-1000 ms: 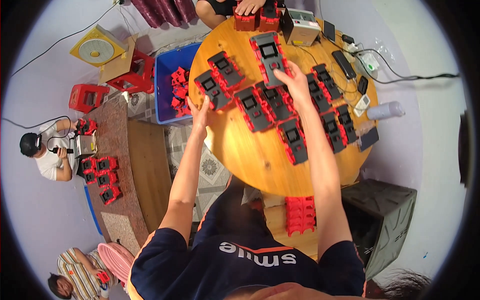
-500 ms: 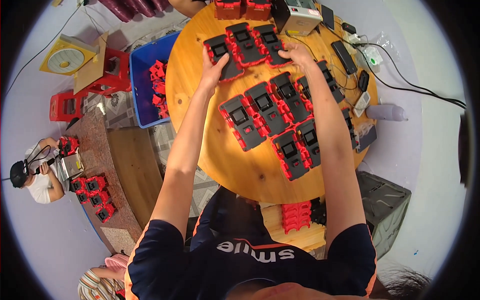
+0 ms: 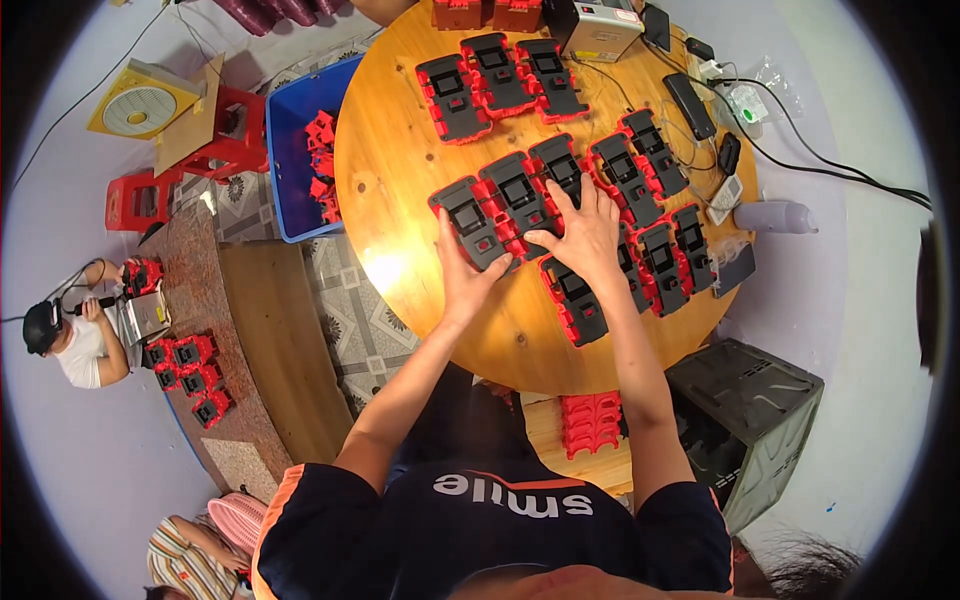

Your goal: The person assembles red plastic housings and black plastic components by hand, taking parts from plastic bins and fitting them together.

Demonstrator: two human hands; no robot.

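Observation:
Red-and-black plastic housings lie in groups on the round wooden table (image 3: 400, 180). My left hand (image 3: 468, 280) spans the leftmost housing (image 3: 463, 205) of the middle row, fingers along its left edge and thumb at its lower right corner. Beside it is a second housing (image 3: 517, 190). My right hand (image 3: 588, 235) rests spread over the lower part of a third housing (image 3: 556, 158), which it partly hides; its thumb reaches toward the second one. Farther off, a set of three housings (image 3: 497, 75) stands untouched. More housings (image 3: 662, 262) lie right of my right hand, some partly covered by my forearm.
A blue bin (image 3: 288, 150) of red parts stands left of the table. At the back right are a metal-cased device (image 3: 597, 35), cables and a black power brick (image 3: 690, 105). A bottle (image 3: 777, 218) stands at the right. Another person (image 3: 85, 345) works at a side table.
Both hands have left the far set of three housings and come nearer, onto the middle row. The far set now lies free of my hands.

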